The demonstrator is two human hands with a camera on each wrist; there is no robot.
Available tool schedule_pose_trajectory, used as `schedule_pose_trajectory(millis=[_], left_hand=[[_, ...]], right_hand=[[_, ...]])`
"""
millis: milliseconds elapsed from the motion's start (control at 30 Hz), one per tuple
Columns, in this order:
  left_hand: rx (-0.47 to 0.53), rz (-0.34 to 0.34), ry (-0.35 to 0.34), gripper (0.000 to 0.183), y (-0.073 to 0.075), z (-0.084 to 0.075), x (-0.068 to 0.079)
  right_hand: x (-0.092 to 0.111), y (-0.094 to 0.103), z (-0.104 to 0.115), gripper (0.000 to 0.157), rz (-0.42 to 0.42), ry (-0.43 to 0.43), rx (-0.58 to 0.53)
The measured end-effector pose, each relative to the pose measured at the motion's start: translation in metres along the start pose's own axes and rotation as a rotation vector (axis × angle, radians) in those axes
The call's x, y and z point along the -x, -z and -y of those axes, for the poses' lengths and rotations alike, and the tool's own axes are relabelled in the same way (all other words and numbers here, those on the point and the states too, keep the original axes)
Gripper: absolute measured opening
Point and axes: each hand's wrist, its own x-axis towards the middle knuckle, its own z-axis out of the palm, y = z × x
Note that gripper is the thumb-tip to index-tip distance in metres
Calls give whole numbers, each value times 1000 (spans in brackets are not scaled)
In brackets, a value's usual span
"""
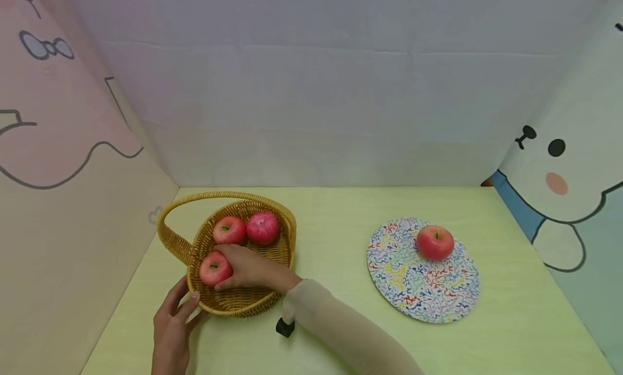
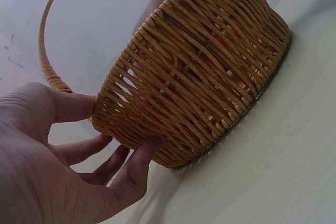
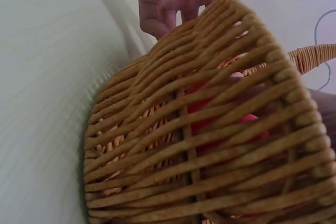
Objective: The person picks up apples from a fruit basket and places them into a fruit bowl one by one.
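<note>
While right fingers [image 1: 232,250] curl round an apple [image 1: 213,271] (stem up, axis near upright), half-spread left fingers [image 1: 186,308] hold the basket [image 1: 233,313]

Your right hand [image 1: 247,267] covers part of the near apple [image 1: 213,270], the basket wall [image 2: 189,77] screens much of its inside in both wrist views, and here's your right sleeve [image 1: 345,323], chopped by the head view's bottom edge!

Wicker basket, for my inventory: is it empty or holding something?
Not empty: the head view shows two apples and a round pink item inside the basket.
</note>
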Motion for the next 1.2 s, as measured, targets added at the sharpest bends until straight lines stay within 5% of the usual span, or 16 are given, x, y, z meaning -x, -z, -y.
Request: schedule_pose_trajectory(millis=[500, 867, 1200], left_hand=[[9, 0, -5, 63, 1, 0, 1], [6, 1, 2, 63, 0, 0, 1], [0, 2, -6, 63, -1, -2, 1]], right_hand=[[19, 14, 6, 84, -48, -38, -64], [41, 32, 9, 85, -119, -37, -106], [61, 51, 18, 84, -93, -28, -97]])
